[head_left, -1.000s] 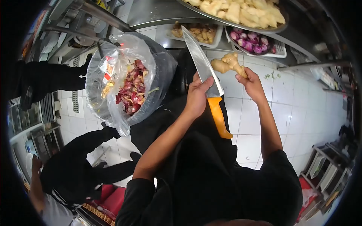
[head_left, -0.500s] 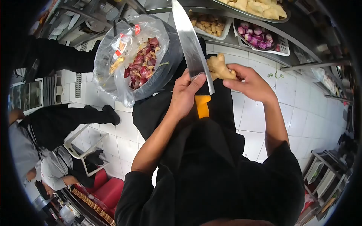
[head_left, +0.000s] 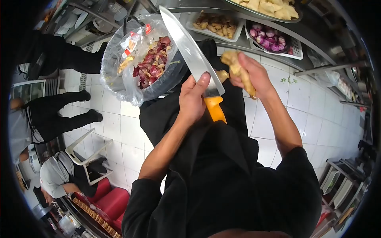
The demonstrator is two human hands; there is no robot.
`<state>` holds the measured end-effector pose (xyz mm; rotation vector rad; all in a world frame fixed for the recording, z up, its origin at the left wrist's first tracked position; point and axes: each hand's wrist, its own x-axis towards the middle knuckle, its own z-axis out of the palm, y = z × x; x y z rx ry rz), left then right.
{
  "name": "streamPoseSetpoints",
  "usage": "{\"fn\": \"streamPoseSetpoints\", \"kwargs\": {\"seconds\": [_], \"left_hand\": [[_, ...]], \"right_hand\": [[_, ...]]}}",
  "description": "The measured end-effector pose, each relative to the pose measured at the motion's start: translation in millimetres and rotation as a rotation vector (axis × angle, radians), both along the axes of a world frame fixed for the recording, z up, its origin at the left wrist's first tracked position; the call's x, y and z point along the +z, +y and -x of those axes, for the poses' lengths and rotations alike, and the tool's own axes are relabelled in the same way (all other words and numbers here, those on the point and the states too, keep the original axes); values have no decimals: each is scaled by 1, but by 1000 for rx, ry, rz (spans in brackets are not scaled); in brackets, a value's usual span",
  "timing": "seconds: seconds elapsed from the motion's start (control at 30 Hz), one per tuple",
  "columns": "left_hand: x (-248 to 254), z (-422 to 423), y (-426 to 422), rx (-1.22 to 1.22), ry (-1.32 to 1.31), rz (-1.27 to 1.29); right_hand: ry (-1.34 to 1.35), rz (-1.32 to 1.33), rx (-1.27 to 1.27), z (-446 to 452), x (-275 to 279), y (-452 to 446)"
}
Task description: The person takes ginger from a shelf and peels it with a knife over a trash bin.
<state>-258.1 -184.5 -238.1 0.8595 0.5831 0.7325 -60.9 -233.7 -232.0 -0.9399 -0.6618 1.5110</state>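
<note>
My left hand (head_left: 193, 97) is closed on a large knife (head_left: 190, 47), gripping the base of its blade with the thumb on the flat side. The orange handle (head_left: 216, 110) points back toward my lap, and the tip points up and left. My right hand (head_left: 254, 75) is wrapped round a knobbly piece of ginger (head_left: 238, 71), just right of the blade. One ginger knob sits close to the blade's edge. Left of the knife, a clear plastic bag (head_left: 135, 89) lines a bin and holds red onion skins (head_left: 152, 63).
Ahead, a tray of unpeeled ginger (head_left: 214, 25), a bowl of purple onions (head_left: 268, 37) and a large pan of pale pieces (head_left: 274, 8) stand on metal shelving. Several people are at the left, near a white chair (head_left: 85, 158) and red seat (head_left: 111, 198).
The ginger has turned from roughly sideways to more upright in my right hand. The knife has moved left and tilted further left. At the left, people have shifted position.
</note>
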Motion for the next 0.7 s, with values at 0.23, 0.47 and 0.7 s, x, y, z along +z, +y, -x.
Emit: {"fn": "streamPoseSetpoints", "kwargs": {"seconds": [0.23, 0.47, 0.7], "left_hand": [[6, 7, -6, 6, -19, -4], [30, 21, 8, 84, -60, -79], [51, 31, 18, 282, -154, -135]], "right_hand": [[-204, 63, -257, -7, 22, 1], [-554, -150, -537, -62, 111, -12], [-1696, -348, -879, -129, 238, 34]]}}
